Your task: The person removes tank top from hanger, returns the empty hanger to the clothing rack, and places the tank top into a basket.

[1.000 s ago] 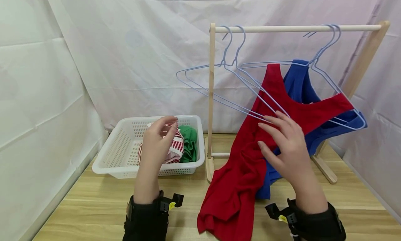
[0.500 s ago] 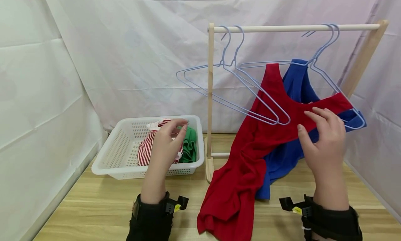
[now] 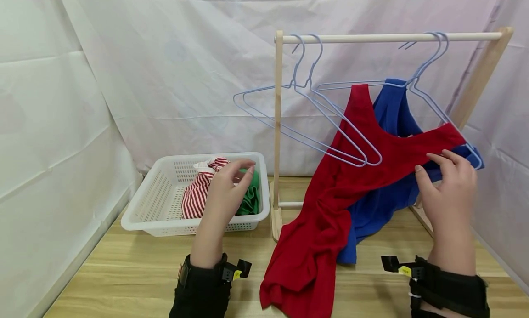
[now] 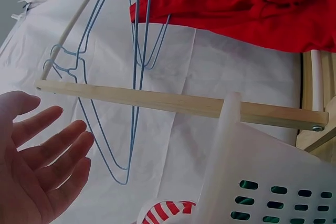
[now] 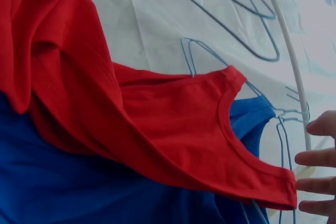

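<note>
My right hand point(image 3: 450, 194) is raised in front of the red tank top's point(image 3: 372, 157) right shoulder strap, fingers loosely bent and holding nothing; whether they touch the cloth I cannot tell. The red top hangs on a light-blue wire hanger point(image 5: 281, 124) and trails down onto the table. Behind it, a blue tank top point(image 3: 380, 212) hangs on another hanger and is partly covered. My left hand point(image 3: 227, 189) hovers with relaxed fingers in front of the white basket point(image 3: 144, 207), hiding part of it. Inside lie a red-and-white striped garment point(image 3: 194, 198) and a green one point(image 3: 250, 198).
A wooden clothes rack point(image 3: 278, 125) stands on the wooden table point(image 3: 124, 272). Two bare wire hangers point(image 3: 330, 145) hang at the left end of its rod point(image 3: 372, 37), overlapping the red top from this viewpoint. White cloth point(image 3: 186, 79) forms the backdrop.
My right hand has moved rightward across the red top to its right strap. The left hand has shifted slightly right, uncovering more of the striped garment. The tops hang as before.
</note>
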### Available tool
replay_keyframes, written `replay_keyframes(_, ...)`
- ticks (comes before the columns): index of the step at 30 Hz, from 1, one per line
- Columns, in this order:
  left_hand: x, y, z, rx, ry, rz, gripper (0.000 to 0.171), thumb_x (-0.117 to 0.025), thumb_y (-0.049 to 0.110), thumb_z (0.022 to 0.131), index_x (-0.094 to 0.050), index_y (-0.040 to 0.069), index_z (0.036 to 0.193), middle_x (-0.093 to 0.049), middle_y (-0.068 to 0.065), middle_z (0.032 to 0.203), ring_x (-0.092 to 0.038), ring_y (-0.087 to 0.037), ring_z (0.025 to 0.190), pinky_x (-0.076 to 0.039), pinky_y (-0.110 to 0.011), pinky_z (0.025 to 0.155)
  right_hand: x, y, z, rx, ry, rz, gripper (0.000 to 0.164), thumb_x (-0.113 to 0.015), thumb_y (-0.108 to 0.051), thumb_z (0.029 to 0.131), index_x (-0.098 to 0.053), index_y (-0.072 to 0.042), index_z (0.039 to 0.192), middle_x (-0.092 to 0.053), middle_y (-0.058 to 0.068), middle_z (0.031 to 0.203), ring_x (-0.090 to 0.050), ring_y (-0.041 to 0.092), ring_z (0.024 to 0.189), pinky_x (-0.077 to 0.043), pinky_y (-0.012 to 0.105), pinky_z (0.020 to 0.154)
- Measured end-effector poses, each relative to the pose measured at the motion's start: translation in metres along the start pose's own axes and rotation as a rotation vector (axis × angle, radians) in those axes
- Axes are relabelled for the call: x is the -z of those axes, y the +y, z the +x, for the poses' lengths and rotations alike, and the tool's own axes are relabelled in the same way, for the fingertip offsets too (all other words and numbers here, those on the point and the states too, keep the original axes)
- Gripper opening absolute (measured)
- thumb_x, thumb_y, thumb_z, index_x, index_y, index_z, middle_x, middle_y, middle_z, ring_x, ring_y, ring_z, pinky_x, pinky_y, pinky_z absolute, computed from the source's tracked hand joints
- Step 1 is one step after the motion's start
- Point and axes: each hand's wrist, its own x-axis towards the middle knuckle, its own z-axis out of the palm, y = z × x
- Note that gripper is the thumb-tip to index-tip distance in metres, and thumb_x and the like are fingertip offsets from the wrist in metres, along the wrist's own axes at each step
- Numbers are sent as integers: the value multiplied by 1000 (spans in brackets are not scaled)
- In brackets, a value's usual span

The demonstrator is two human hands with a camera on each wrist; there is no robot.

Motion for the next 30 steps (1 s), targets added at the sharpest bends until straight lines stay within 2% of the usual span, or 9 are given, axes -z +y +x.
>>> replay_keyframes(7, -1, -1, 0, 13, 0, -3, 22, -49, 36, 92, -60, 25, 108, -60, 6, 103, -54, -3, 80, -51, -36, 74, 7, 9, 1, -192, -120, -7, 48, -39, -32, 92, -41, -2, 130, -23, 19, 143, -11, 37, 129, -13, 62, 102)
replay_keyframes(17, -2, -3, 1, 19, -6, -1, 25, -48, 38, 92, -60, 23, 108, -60, 6, 103, -53, -4, 81, -51, -37, 75, 10, 26, 3, -371, -164, -6, 58, -41, -39, 90, -33, -3, 135, -4, 18, 146, -3, 37, 130, -17, 61, 103)
replay_keyframes(22, -3, -3, 1, 30, -12, 4, 24, -48, 39, 92, -60, 25, 108, -60, 6, 103, -53, -4, 80, -51, -36, 75, 11, 32, 4, -467, -137, 22, 61, -41, -40, 89, -27, -6, 138, 4, 11, 147, -1, 32, 131, -17, 55, 105)
replay_keyframes(26, -3, -4, 1, 33, -18, 9, 24, -48, 39, 91, -60, 26, 108, -60, 7, 103, -53, -4, 80, -51, -36, 75, 11, 36, 5, -476, -134, 54, 63, -42, -40, 89, -24, -6, 139, 1, 14, 148, -1, 33, 131, -15, 55, 106)
replay_keyframes(30, -4, -4, 1, 36, -17, 14, 25, -49, 39, 91, -60, 24, 108, -60, 7, 103, -53, -4, 80, -51, -36, 74, 11, 38, 6, -481, -166, 116, 67, -45, -41, 89, -16, -11, 141, -6, 18, 146, -10, 34, 129, -17, 57, 104)
